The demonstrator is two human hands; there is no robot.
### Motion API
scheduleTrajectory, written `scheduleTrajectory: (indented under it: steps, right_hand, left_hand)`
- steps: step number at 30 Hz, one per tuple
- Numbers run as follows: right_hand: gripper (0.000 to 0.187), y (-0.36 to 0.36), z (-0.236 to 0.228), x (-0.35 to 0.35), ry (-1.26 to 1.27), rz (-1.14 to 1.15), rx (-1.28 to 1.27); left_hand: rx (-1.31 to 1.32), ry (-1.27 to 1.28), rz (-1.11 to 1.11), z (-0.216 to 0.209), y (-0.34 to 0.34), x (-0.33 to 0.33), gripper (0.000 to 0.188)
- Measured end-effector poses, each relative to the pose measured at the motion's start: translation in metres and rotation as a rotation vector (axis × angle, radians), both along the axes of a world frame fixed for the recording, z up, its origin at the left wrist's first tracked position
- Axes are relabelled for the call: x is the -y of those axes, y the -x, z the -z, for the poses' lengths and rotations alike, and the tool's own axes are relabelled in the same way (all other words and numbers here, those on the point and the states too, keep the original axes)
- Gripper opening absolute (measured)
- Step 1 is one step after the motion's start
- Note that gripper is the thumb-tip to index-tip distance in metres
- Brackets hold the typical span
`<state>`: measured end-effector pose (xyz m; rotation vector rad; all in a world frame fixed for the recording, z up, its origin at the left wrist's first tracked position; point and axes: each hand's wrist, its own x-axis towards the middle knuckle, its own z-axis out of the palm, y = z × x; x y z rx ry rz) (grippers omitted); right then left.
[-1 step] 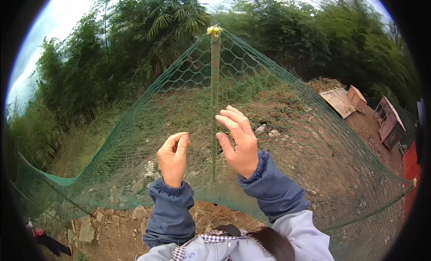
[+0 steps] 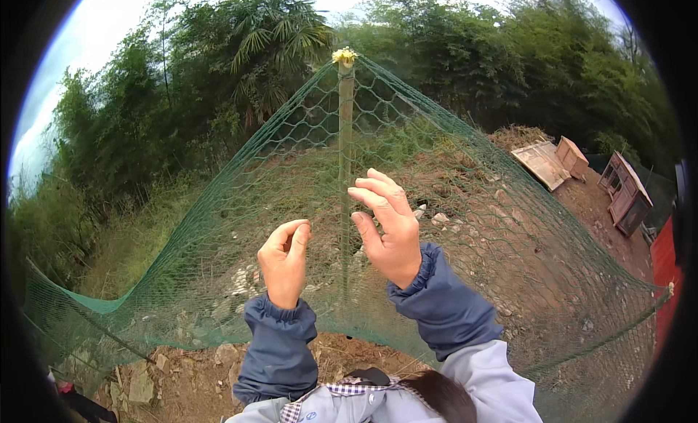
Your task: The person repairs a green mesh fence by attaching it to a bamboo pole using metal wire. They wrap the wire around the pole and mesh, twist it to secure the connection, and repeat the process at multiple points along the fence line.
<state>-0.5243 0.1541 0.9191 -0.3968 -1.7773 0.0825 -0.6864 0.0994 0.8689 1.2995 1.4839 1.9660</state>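
Observation:
A green mesh net [image 2: 472, 292] spreads out in front of me, hung from the top of an upright wooden post [image 2: 346, 125]. A pale yellow tie [image 2: 344, 56] is bunched at the post's top. My left hand [image 2: 283, 263] is raised left of the post, thumb and forefinger pinched together; whatever may be between them is too small to make out. Just right of the post, my right hand [image 2: 394, 237] is held up with thumb and fingers curved and apart, nothing visible in it. Whether either hand touches the mesh cannot be told.
Beyond the net lies a slope with stones [image 2: 440, 219] and low plants. Wooden hutches [image 2: 629, 194] and a leaning board [image 2: 542, 165] stand at the far right, near a red panel [image 2: 663, 277]. Rocks [image 2: 142, 385] sit on the soil at the near left.
The post's top and the hutches sit slightly lower and further left in the picture. Both hands keep nearly the same pose, the left shifted a little to the right.

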Motion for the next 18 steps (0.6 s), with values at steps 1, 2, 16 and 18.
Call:
scheduleTrajectory:
  steps: [1,2,16,18]
  right_hand:
    - [0.032,0.004,-0.01,-0.006,-0.016,0.017,-0.042]
    - [0.03,0.006,-0.02,-0.013,-0.07,0.014,-0.009]
    - [0.004,0.073,-0.157,-0.205,0.323,0.621,-0.079]
    - [0.006,0.055,-0.146,-0.212,0.279,0.515,0.283]
  left_hand:
    - [-0.046,-0.005,0.013,-0.002,0.001,-0.011,0.018]
    - [-0.085,0.023,0.028,-0.003,-0.002,-0.022,0.018]
    - [-0.578,-0.3,-0.025,-0.025,-0.032,-0.142,0.037]
    - [-0.62,-0.258,-0.102,-0.026,-0.034,-0.15,0.037]
